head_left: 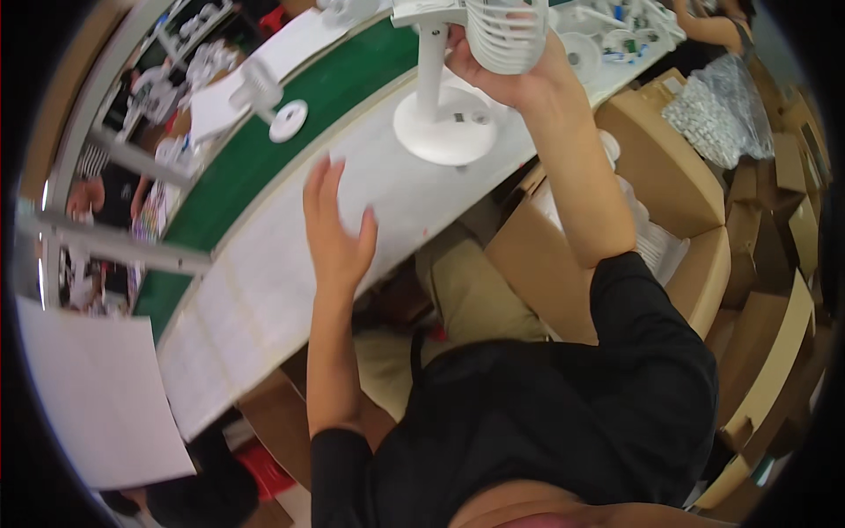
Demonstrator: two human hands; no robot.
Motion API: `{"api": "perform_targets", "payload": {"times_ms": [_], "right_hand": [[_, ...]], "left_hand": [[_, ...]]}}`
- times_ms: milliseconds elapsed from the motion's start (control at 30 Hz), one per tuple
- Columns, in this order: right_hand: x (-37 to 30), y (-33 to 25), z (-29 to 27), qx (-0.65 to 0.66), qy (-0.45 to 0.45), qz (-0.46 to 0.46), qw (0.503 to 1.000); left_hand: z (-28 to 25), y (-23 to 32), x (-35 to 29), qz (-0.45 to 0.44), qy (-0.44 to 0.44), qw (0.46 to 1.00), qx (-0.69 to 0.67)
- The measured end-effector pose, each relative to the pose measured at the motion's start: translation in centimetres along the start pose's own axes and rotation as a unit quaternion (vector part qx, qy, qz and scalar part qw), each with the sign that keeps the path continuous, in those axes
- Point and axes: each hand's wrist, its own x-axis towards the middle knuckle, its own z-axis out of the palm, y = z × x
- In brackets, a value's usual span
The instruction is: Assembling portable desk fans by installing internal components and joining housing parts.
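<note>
A white desk fan (430, 79) stands upright on its round base on the white worktop (273, 282), its slatted head at the top edge of the view. Curled round the back of that head is my right hand (519, 84); some of its fingers are hidden behind the slats. My left hand (338, 231) hovers over the worktop, left of and nearer than the fan base. Its thumb and fingers are apart and nothing is in it. Beyond it, a second white fan (261, 91) rests on the green conveyor belt (339, 84).
An open cardboard box (664, 158) holding white parts stands to my right, near a clear bag of small white pieces (704, 119). Fan parts (620, 40) lie at the far right. A metal frame (132, 242) and a white panel (101, 396) stand left. Other people work nearby.
</note>
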Motion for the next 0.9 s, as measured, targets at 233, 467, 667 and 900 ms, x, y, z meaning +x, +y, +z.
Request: {"api": "perform_targets", "payload": {"times_ms": [233,467,667,900], "right_hand": [[1.2,13.3,1.7,0.168,-0.062,0.115,0.977],[3.9,23.4,0.8,0.173,0.110,0.264,0.942],[-1.3,27.6,-0.8,-0.161,0.119,0.297,0.934],[-8.1,22.0,2.1,-0.488,0.082,0.123,0.861]], "left_hand": [[-5.9,-1.3,-1.8,0.040,-0.001,0.999,-0.013],[-10.1,-1.7,-7.2,-0.202,0.022,0.961,-0.188],[-11.4,-0.2,-8.3,-0.349,0.189,0.864,-0.310],[-13.8,0.2,-5.6,-0.326,0.205,0.872,-0.302]]}}
